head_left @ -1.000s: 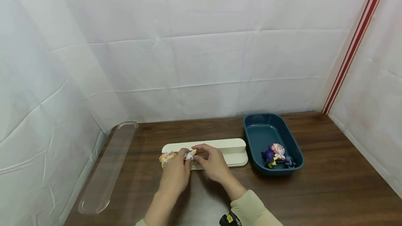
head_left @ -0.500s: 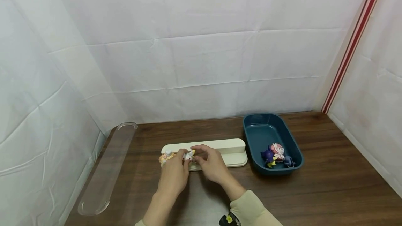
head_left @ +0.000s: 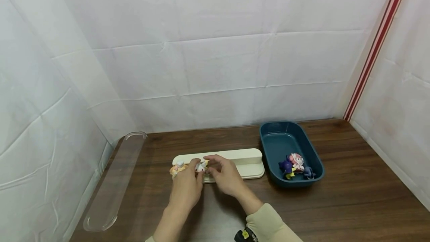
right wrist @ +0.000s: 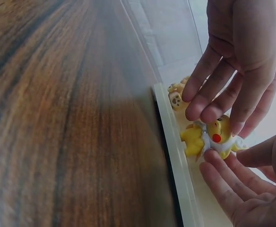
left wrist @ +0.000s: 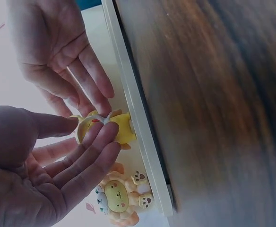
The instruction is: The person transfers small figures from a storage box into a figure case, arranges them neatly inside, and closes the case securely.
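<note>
A small yellow figurine with red cheeks and a white hood (right wrist: 194,141) stands upright on the step of a cream display stand (head_left: 252,171). My left hand (head_left: 186,188) holds it from the left, thumb at the hood and fingers along its side. From the right, my right hand (head_left: 230,176) has thumb and fingertips around its head and side. In the head view the fingers partly cover this figurine. Just left of it, at the stand's left end, sits an orange-maned figurine with paw-print feet (left wrist: 116,196).
A dark blue tray (head_left: 275,139) stands right of the stand. Inside lie a purple-and-yellow figurine (head_left: 287,167), a pink-and-white one (head_left: 297,161) and a dark blue one (head_left: 309,173). A clear plastic cover (head_left: 115,182) lies at the table's left.
Both hands stay at the hooded figurine, with only slight finger shifts. The figurine has turned or moved a little to the left between them.
</note>
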The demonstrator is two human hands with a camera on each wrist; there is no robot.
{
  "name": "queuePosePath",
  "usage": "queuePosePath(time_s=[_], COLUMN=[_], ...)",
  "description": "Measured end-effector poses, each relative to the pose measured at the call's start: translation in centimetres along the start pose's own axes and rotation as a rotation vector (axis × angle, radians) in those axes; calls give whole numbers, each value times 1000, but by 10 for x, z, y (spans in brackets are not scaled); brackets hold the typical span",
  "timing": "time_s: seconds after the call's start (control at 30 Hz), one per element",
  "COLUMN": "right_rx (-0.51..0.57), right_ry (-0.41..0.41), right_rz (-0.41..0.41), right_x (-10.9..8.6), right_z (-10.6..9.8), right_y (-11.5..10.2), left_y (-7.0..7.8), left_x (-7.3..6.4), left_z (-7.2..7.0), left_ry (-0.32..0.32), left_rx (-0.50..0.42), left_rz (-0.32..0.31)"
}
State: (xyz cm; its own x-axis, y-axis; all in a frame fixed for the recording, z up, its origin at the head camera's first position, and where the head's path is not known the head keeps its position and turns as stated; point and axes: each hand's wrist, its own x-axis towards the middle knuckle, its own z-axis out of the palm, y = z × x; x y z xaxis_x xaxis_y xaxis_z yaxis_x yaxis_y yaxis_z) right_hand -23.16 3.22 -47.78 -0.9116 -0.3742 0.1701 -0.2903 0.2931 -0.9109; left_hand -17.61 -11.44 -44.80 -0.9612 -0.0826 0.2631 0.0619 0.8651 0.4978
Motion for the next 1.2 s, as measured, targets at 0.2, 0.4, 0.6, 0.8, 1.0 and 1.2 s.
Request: queuePosePath(time_s=[0.2,0.4,0.6,0.8,1.0,1.2], right_rx=[-19,-67,-106,-133,-143,-165], right_ry=[-22,-37,-48,-35,-10,-1], right_rz=[16,29,3,16,35,42], right_x=[-1,-3,-4,-6,-10,-13], right_z=[-2,-7,-13,-21,-27,-31], right_y=[-4,-5,-10,-15,-19,-19], left_y=[1,4,7,15,20,22], left_x=[-1,-2,-3,0,4,6], left_z=[0,-3,-4,-3,-3,-4], left_ry=[0,-47,-48,-29,-45,-76], left_rx=[-17,-57,-66,-120,-172,-191], left_rz=[-9,-27,-17,2,10,29])
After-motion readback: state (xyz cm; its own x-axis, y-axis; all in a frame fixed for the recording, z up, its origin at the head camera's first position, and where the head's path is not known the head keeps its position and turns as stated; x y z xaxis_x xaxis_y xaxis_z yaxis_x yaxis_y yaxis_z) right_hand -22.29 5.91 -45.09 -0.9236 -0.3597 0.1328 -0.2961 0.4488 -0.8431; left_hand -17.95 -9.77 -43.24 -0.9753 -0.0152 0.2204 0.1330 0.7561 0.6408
